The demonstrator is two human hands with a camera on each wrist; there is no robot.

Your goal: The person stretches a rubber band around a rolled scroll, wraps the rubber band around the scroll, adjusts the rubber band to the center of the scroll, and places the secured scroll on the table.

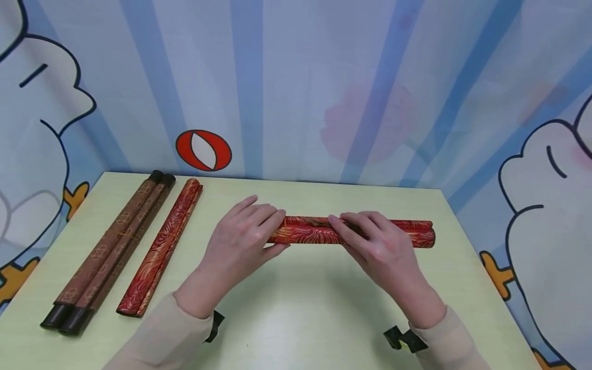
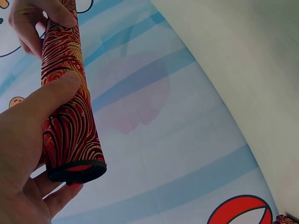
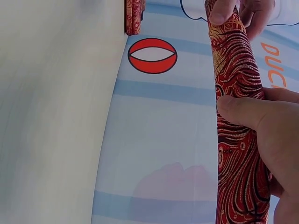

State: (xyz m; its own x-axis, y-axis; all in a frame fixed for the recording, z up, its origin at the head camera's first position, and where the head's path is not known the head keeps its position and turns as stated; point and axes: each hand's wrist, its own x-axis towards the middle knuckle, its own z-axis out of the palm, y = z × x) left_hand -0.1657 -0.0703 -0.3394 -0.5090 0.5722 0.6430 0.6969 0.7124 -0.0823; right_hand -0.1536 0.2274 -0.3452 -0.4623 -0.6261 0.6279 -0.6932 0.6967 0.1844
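Note:
A long red tube-shaped case (image 1: pixel 307 235) with a swirling gold and black pattern is held crosswise above the table. My left hand (image 1: pixel 247 234) grips it near its left end, thumb on the near side. Farther right, my right hand (image 1: pixel 381 244) grips it with fingers over the top, and the right end sticks out beyond. In the left wrist view, the left thumb lies along the case (image 2: pixel 70 135), whose dark-rimmed end shows red inside. The right wrist view shows the right thumb pressed on the case (image 3: pixel 238 163). A thin band crosses it near my left hand.
On the pale table (image 1: pixel 296 318), a similar red case (image 1: pixel 162 246) lies at a slant on the left. Beside it, farther left, rests a banded pair of brown patterned tubes (image 1: pixel 111 252) with black ends. A blue-striped cartoon backdrop (image 1: pixel 296 92) stands behind the table.

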